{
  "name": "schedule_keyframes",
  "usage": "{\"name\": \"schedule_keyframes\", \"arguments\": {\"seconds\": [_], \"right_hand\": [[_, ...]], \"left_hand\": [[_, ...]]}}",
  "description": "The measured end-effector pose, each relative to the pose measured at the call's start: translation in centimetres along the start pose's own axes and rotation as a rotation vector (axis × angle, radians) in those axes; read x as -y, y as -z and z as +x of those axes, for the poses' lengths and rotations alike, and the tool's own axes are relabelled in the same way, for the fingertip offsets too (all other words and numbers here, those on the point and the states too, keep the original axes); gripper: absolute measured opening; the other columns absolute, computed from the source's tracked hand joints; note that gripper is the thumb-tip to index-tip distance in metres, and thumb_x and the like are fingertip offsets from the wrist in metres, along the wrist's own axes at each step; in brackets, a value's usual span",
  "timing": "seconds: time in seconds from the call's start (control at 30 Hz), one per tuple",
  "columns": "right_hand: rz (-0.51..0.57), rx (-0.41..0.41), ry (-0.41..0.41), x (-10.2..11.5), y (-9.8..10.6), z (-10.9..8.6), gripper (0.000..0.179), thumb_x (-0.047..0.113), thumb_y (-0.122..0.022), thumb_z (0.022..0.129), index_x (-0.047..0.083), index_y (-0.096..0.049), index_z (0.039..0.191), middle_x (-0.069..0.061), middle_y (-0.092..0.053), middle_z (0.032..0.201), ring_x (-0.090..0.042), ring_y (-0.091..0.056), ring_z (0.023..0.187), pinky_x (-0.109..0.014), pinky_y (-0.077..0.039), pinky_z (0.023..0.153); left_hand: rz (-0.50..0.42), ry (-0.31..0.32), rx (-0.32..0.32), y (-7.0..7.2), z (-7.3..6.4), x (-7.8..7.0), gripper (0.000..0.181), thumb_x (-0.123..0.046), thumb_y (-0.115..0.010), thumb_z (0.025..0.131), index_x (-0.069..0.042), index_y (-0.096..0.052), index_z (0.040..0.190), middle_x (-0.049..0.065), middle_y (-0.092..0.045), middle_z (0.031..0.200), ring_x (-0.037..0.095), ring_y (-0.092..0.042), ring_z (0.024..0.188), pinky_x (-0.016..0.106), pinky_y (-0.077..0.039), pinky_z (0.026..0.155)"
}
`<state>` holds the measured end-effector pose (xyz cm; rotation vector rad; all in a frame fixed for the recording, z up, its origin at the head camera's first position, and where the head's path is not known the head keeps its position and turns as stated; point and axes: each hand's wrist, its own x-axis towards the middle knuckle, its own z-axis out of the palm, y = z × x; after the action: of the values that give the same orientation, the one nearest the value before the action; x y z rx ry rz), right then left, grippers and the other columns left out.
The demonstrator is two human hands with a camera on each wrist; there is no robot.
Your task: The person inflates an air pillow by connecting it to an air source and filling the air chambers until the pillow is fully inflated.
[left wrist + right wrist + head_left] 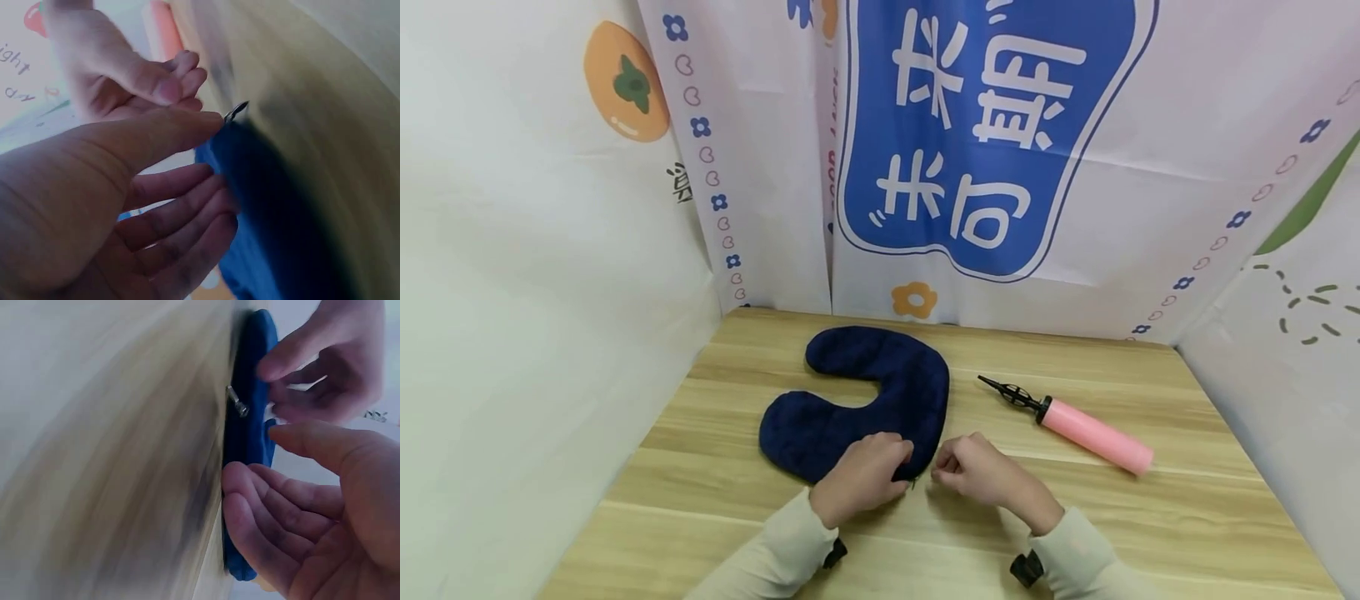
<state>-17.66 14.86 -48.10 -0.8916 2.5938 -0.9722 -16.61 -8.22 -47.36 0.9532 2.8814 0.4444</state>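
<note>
A navy-blue U-shaped neck pillow (917, 375) lies flat on the table, its opening toward the left. My left hand (867, 471) is over the pillow's near right corner, fingers bent loosely above the fabric and thumb at the edge. In the left wrist view that thumb tip overlaps a small metal zipper pull (236, 111). The same zipper pull (237, 402) hangs uncovered on the pillow's side in the right wrist view. Just right of that corner is my right hand (977, 471), its fingers loosely curled with nothing between them.
A hand pump (1097, 435) with a pink barrel and black nozzle lies to the right on the wood-grain table (1210, 517). White printed sheets (775, 183) stand behind the table and along both sides. A dark strap piece (1027, 570) sits at my right cuff.
</note>
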Motion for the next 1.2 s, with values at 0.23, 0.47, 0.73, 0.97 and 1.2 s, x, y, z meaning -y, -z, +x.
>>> {"name": "schedule_keyframes", "arguments": {"seconds": [0.23,0.47,0.73,0.97,1.2], "right_hand": [[0.044,0.002,-0.037,0.0,-1.0,0.6,0.008,0.015,-0.074,0.098,0.011,-0.079,0.093,0.004,-0.077,0.08,0.002,-0.064,0.068,-0.02,-0.055,0.063],[0.091,-0.065,-0.052,0.4,-1.2,0.4,0.01,0.022,-0.074,0.1,0.015,-0.078,0.094,0.003,-0.078,0.086,-0.001,-0.069,0.075,-0.021,-0.057,0.067],[0.065,-0.2,0.014,1.7,-1.9,0.8,0.009,0.018,-0.076,0.098,0.011,-0.076,0.091,0.001,-0.079,0.082,0.001,-0.07,0.072,-0.018,-0.058,0.065],[0.037,-0.298,-0.009,2.2,-2.6,1.1,0.008,0.012,-0.077,0.096,0.008,-0.077,0.089,-0.002,-0.079,0.08,-0.001,-0.07,0.069,-0.017,-0.057,0.062],[0.092,-0.345,-0.075,2.3,-3.0,1.3,0.01,0.011,-0.076,0.096,0.011,-0.078,0.086,0.0,-0.08,0.081,0.002,-0.069,0.069,-0.018,-0.057,0.063]], "left_hand": [[-0.056,0.011,-0.013,-1.8,0.7,1.1,0.019,-0.015,-0.087,0.086,-0.019,-0.069,0.083,-0.007,-0.06,0.08,0.007,-0.05,0.067,0.023,-0.044,0.058],[-0.274,-0.05,-0.033,-1.4,0.9,3.0,0.011,-0.009,-0.08,0.09,-0.016,-0.074,0.085,-0.009,-0.061,0.076,0.001,-0.051,0.064,0.019,-0.045,0.06],[-0.431,-0.069,-0.089,0.5,1.3,3.9,0.004,-0.014,-0.08,0.092,-0.013,-0.077,0.095,-0.005,-0.071,0.085,-0.002,-0.06,0.073,0.019,-0.054,0.071],[-0.528,-0.038,-0.094,1.0,1.4,3.8,0.005,-0.015,-0.08,0.094,-0.012,-0.077,0.097,-0.004,-0.071,0.084,0.001,-0.062,0.072,0.02,-0.055,0.07],[-0.557,-0.035,-0.098,1.0,1.4,3.8,0.004,-0.014,-0.079,0.094,-0.011,-0.076,0.096,-0.003,-0.072,0.084,0.002,-0.063,0.073,0.021,-0.055,0.069]]}}
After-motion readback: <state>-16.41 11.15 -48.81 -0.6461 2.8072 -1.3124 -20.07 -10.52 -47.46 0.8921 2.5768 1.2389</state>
